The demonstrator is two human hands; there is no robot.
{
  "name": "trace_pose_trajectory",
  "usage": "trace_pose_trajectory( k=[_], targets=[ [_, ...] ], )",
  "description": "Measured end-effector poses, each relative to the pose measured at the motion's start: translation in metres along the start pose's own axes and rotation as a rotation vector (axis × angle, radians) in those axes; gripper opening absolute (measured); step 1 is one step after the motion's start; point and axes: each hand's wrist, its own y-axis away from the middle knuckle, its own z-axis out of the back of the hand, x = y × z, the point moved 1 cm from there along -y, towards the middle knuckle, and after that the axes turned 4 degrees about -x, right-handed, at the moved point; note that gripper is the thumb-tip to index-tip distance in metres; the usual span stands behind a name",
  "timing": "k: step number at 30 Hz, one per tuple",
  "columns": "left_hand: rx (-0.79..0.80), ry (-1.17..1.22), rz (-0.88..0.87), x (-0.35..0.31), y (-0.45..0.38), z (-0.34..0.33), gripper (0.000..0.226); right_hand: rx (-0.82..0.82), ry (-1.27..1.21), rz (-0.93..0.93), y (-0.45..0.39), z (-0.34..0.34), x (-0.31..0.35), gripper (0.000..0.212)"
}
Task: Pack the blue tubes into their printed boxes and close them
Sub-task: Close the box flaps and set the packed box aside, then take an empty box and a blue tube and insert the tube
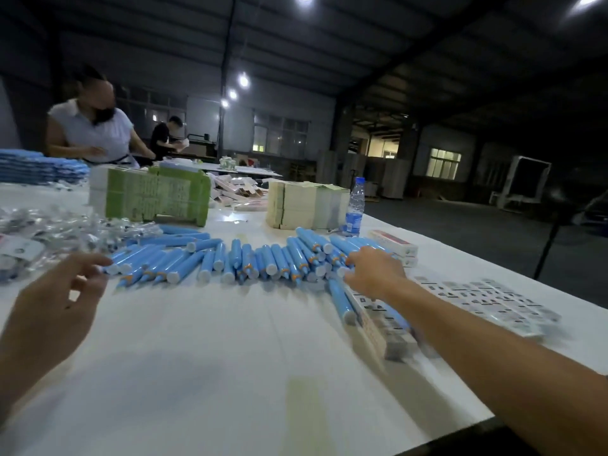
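Both forearms reach out over the white tabletop (214, 340). On the near left, the left hand (49, 301) hovers with fingers loosely curled and spread, its grip holding nothing, fingertips just beside the left end of the tubes (230, 258). These blue tubes with white caps lie in a long loose row across the middle of the tabletop, some stacked on others at the right end. Over that right end the right hand (371, 271) lies palm down, fingers reaching onto the caps; whether its grip has closed on a tube I cannot tell. One more tube (340, 301) lies apart, just under the right wrist, beside a blurred printed box (388, 334) partly hidden by the forearm. Flat printed sheets (487, 304) lie to the right of the arm. A closed box (394, 241) sits behind the right hand, near a water bottle (355, 205). Farther back stand a green bundle (154, 199) and a pale bundle (306, 205), with clear wrappers (65, 228) heaped at far left. Two other people stand beyond the table
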Motion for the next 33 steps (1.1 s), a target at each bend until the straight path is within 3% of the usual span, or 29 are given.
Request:
trace_pose_trajectory(
  k=[3,6,9,12,14,18,24,29,31,33],
  targets=[
    [-0.013,-0.003,-0.029,-0.044,0.006,0.006,0.015,0.031,-0.196,0.201,0.003,-0.011,0.089,0.033],
    [-0.023,-0.083,-0.016,-0.06,0.005,0.009,0.022,0.073,-0.341,0.368,0.014,-0.018,0.188,0.041],
    [0.069,-0.375,0.117,-0.058,0.005,0.021,0.028,0.167,-0.366,0.529,0.035,-0.025,0.281,0.052],
    [0.13,-0.672,0.306,-0.039,0.003,0.047,0.038,0.163,-0.313,0.65,0.063,-0.031,0.342,0.05],
    [0.182,-0.794,0.419,-0.027,-0.004,0.067,0.044,0.101,-0.286,0.694,0.077,-0.039,0.358,0.045],
    [0.267,-1.058,0.459,-0.008,-0.024,0.113,0.057,0.068,-0.293,0.668,0.074,-0.048,0.356,0.042],
    [0.544,-1.357,0.486,0.017,-0.033,0.176,0.052,0.076,-0.296,0.702,0.076,-0.046,0.36,0.042],
    [0.4,-1.206,0.249,-0.018,-0.046,0.153,0.044,0.043,-0.353,0.685,0.076,-0.044,0.358,0.044],
    [0.255,-0.955,0.07,-0.042,-0.055,0.134,0.05,0.005,-0.439,0.68,0.079,-0.042,0.358,0.049],
    [0.172,-0.46,-0.039,-0.067,-0.062,0.116,0.053,-0.061,-0.591,0.697,0.081,-0.042,0.357,0.06]
  ],
)
